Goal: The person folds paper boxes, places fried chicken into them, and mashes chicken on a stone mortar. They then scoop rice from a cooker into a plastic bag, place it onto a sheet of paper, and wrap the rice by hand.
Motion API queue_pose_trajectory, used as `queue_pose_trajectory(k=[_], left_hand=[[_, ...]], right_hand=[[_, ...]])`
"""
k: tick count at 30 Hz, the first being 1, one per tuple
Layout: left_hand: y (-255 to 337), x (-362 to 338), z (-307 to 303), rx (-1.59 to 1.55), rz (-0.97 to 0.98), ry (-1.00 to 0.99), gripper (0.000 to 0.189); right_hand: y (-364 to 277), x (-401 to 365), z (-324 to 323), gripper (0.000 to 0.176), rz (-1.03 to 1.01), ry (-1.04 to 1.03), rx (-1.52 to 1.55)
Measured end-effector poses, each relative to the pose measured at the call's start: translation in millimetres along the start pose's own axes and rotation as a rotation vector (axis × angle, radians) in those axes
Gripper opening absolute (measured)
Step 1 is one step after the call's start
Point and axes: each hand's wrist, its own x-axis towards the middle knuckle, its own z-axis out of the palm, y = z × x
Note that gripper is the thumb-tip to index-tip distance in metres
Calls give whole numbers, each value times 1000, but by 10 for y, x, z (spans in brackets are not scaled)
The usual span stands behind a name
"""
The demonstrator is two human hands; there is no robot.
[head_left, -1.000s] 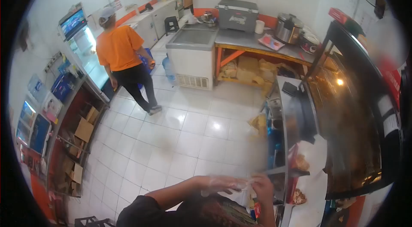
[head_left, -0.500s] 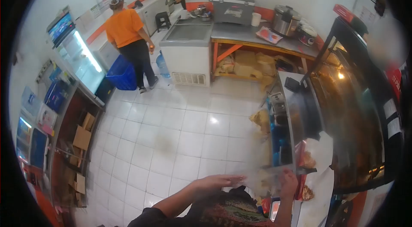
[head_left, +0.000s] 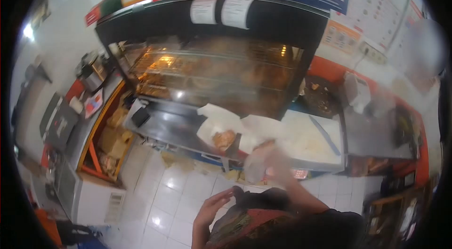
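Note:
My right hand (head_left: 273, 158), smeared by motion, is over the front of an open paper box (head_left: 261, 129) on the counter. A crumpled clear plastic bag (head_left: 255, 170) hangs from its fingers. Beside that box stands another open paper box (head_left: 207, 129) holding a browned piece of fried food (head_left: 223, 140). A dark flat piece (head_left: 234, 145) sticks up between the two boxes. My left hand (head_left: 217, 203) is held low in front of my body, fingers stretched out, with nothing in it.
Behind the boxes stands a glass-fronted warming cabinet (head_left: 212, 77) with lit shelves. To the right lies a white cutting board (head_left: 301, 143) with a knife (head_left: 325, 135). A small black box (head_left: 140, 116) sits at the counter's left. An orange-clad person (head_left: 47, 225) is at the lower left.
My view has swung right, from the room to the counter and cabinet. The clear plastic that stretched between my hands now hangs at my right hand; my left has come away from it.

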Motion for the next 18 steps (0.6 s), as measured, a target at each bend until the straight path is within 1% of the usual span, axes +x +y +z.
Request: queue_pose_trajectory(k=[1, 2, 3, 5, 7, 8, 9, 11, 13, 14, 15, 17, 18], left_hand=[[45, 83, -106, -89, 1, 35, 44], [79, 146, -177, -182, 7, 80, 44], [126, 213, -287, -278, 17, 133, 43], [98, 209, -570, -218, 20, 232, 44], [114, 265, -851, -162, -2, 306, 43], [125, 295, -962, -127, -19, 375, 42], [45, 306, -1151, -61, 17, 392, 42], [-228, 273, -1626, 213, 28, 437, 38], [-700, 68, -2113, 517, -143, 586, 41], [-1209, -64, -2485, 769, -214, 709, 42], [-1793, -284, -2727, 1013, -323, 815, 43], [-2363, -779, -2857, 847, -815, 864, 48], [-2730, -1024, -2954, 824, -949, 820, 43]], right_hand=[[-69, 218, -309, 4, -11, 263, 186], [-159, 432, -620, 5, -70, 524, 357], [-255, 666, -935, 6, -70, 772, 226], [-145, 1031, -1246, 8, -38, 1239, 30], [40, 1507, -1241, 12, -61, 1263, -52], [173, 1779, -1202, 14, -75, 1264, -91], [286, 2045, -1124, 14, -87, 1223, -159], [443, 2387, -1023, 15, -90, 1112, -326], [468, 2624, -927, 15, -157, 1038, -463], [442, 2758, -780, 15, -203, 1015, -502], [354, 2888, -606, 15, -252, 1009, -548], [94, 3005, -100, 16, -352, 983, -597], [-42, 3026, 213, 16, -385, 976, -614]])
